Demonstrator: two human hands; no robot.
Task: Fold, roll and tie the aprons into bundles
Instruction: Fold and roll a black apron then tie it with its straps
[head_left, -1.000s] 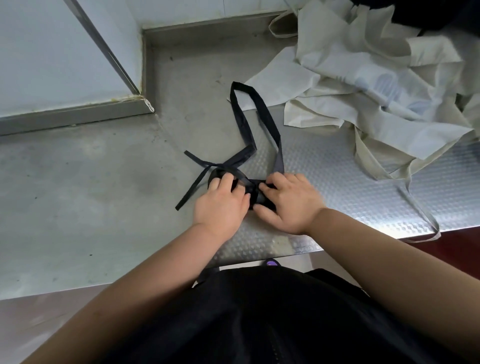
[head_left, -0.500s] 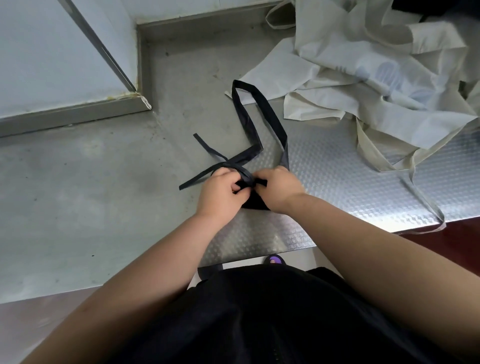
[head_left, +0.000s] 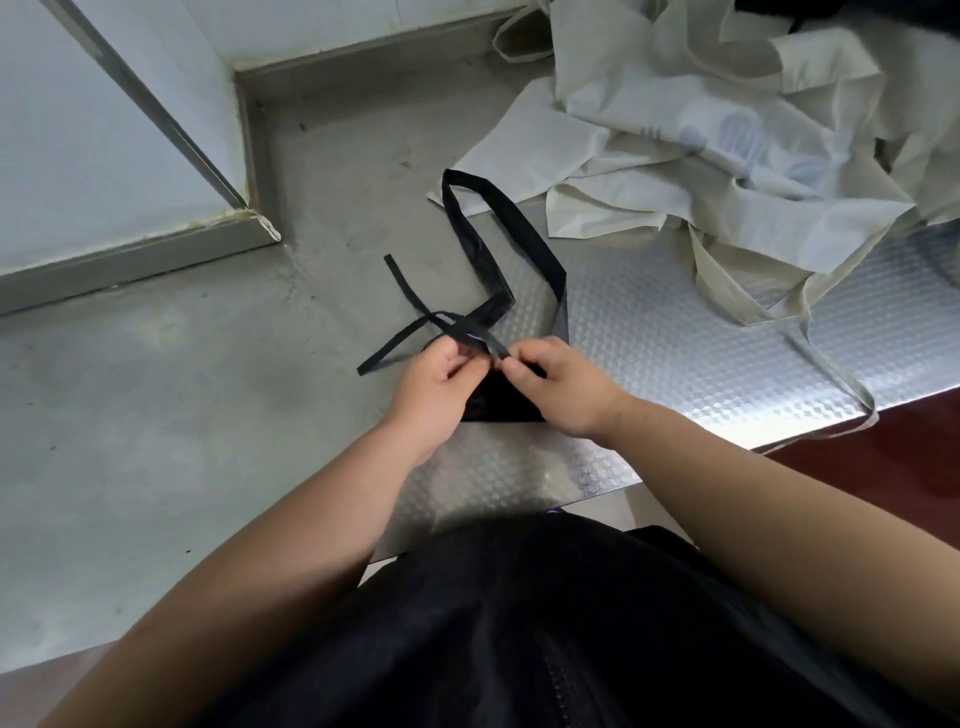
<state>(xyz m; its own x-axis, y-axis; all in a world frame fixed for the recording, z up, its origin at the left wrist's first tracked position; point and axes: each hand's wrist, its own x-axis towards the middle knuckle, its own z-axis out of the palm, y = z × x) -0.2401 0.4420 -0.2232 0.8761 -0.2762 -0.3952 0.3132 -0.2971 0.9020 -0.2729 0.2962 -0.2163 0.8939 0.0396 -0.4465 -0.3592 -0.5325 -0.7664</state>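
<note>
The rolled black apron (head_left: 498, 402) sits on the counter (head_left: 675, 343) between the hands. The left hand (head_left: 431, 387) and right hand (head_left: 561, 387) each pinch a thin tie (head_left: 470, 332) in curled fingers (head_left: 524, 365) just above it. It looks best to draw both ends evenly, with the roll held snug.

You've got nothing readable in front of you right now. The closest thing to a marking is a pale blue print on the cream aprons (head_left: 737, 135) heaped at your far right, and it's too faint and crumpled to make out as letters, a brand or a number.
</note>
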